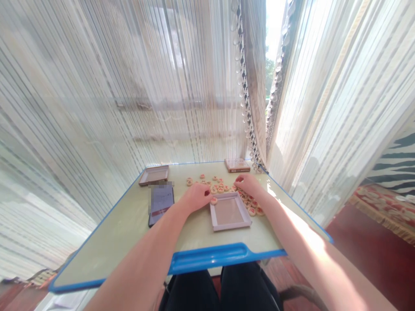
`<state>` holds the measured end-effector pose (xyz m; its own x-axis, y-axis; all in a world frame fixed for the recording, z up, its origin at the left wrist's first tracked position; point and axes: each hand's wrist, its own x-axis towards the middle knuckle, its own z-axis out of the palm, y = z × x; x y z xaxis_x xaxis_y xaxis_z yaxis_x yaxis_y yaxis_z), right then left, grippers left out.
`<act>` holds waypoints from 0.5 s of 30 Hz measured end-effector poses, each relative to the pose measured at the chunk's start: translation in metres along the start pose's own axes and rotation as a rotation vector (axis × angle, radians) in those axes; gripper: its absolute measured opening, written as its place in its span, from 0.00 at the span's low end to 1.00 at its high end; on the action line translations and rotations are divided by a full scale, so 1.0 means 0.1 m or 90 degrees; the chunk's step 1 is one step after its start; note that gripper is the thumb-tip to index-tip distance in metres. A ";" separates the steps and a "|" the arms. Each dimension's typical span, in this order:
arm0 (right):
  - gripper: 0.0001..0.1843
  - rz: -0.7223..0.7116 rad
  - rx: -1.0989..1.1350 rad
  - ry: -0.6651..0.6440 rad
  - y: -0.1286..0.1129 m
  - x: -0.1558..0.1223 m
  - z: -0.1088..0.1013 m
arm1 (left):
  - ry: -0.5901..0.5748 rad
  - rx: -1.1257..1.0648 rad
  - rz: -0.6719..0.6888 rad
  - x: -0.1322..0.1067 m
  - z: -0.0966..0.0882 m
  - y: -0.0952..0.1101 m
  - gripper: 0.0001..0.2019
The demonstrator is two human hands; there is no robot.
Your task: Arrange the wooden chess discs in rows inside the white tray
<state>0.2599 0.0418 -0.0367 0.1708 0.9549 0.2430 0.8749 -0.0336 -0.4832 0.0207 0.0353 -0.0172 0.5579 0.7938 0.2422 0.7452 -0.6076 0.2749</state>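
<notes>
An open shallow cardboard box [231,226] lies on the folding table. One round Chinese chess piece [213,201] sits in its far left corner. My left hand [197,195] is beside that corner with its fingers curled closed; what they hold, if anything, is hidden. Beyond the box's far right corner, my right hand [248,185] pinches at a Chinese chess piece [234,188] with its fingertips. Several loose pieces [221,189] are scattered behind the box, and more pieces [252,211] are heaped along its right side, partly under my right forearm.
A dark phone [162,199] lies left of my left hand. Behind it is another shallow box part [154,175]. A closed flat box [237,165] stands at the back right. The table [123,242] has a blue raised rim, and string curtains [181,108] hang behind it.
</notes>
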 end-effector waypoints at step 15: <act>0.23 -0.058 0.002 0.030 -0.01 0.01 0.06 | -0.017 0.008 0.014 -0.05 -0.03 0.05 0.10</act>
<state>0.2565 0.0445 -0.0413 0.1118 0.9392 0.3247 0.8863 0.0535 -0.4600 0.0208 0.0285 -0.0138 0.5833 0.7812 0.2223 0.7374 -0.6241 0.2584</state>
